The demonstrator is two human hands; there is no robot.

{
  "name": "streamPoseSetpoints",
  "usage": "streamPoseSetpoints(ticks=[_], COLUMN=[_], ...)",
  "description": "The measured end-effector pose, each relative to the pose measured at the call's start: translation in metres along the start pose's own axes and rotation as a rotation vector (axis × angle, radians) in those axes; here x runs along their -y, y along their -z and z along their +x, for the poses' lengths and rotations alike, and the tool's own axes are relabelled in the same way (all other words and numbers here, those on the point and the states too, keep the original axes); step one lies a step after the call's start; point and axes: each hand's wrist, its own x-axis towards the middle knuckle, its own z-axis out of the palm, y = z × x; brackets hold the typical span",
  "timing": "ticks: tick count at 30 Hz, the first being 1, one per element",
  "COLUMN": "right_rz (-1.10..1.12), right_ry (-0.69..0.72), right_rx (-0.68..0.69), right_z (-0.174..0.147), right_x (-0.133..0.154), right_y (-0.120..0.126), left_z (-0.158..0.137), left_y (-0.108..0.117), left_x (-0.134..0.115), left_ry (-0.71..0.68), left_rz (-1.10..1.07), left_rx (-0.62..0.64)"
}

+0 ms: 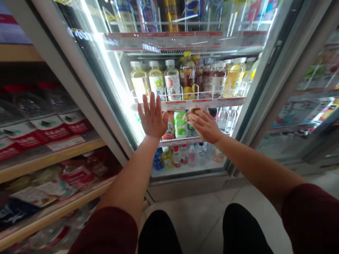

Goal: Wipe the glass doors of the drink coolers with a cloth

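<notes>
My left hand (153, 120) is spread against the glass door (182, 173) of a lit drinks cooler, fingers pointing up and holding nothing. To its right, my right hand (206, 126) presses a crumpled brownish cloth (190, 113) to the same pane. Its fingers lie over the cloth and hide part of it. Behind the glass, at about hand height, a white-capped bottle with a pink-and-white label (172, 84) and a green carton-like drink pack (180, 124) stand on the shelves.
A wooden-edged shelf (60, 155) at left carries large red-labelled water bottles (50, 128) and packaged goods. Another cooler door (304, 95) is at right. The tiled floor (196, 211) and my knees are below.
</notes>
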Motion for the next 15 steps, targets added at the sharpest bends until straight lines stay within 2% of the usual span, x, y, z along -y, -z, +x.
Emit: streamPoseSetpoints(ticks=[3, 5, 6, 8, 10, 11, 13, 15], right_rz=[-0.045, -0.069, -0.071, -0.046, -0.015, -0.012, -0.047, -0.118], right_ry=[-0.219, -0.253, -0.221, -0.062, 0.089, 0.119, 0.051, -0.117], right_rx=[-0.258, -0.322, -0.298, -0.146, 0.043, 0.104, 0.102, -0.02], right_z=[0.009, 0.002, -0.005, -0.02, -0.029, -0.028, -0.019, -0.005], right_x=[-0.017, -0.009, -0.002, 0.013, 0.017, 0.013, -0.005, -0.026], right_y=[0.003, -0.007, -0.014, -0.026, -0.026, -0.021, -0.004, 0.014], left_z=[-0.003, -0.003, -0.003, -0.003, -0.002, -0.002, -0.002, -0.002], left_y=[-0.001, -0.001, -0.001, -0.001, -0.001, -0.001, -0.001, -0.002], left_x=[0.002, 0.003, 0.003, 0.003, 0.003, 0.003, 0.004, 0.005], left_ry=[-0.003, -0.01, -0.014, -0.023, -0.029, -0.032, -0.027, -0.02], left_rz=[-0.024, -0.023, -0.02, -0.009, -0.002, 0.0, 0.001, -0.009], left_rx=[-0.005, -0.012, -0.022, -0.044, -0.055, -0.056, -0.06, -0.068])
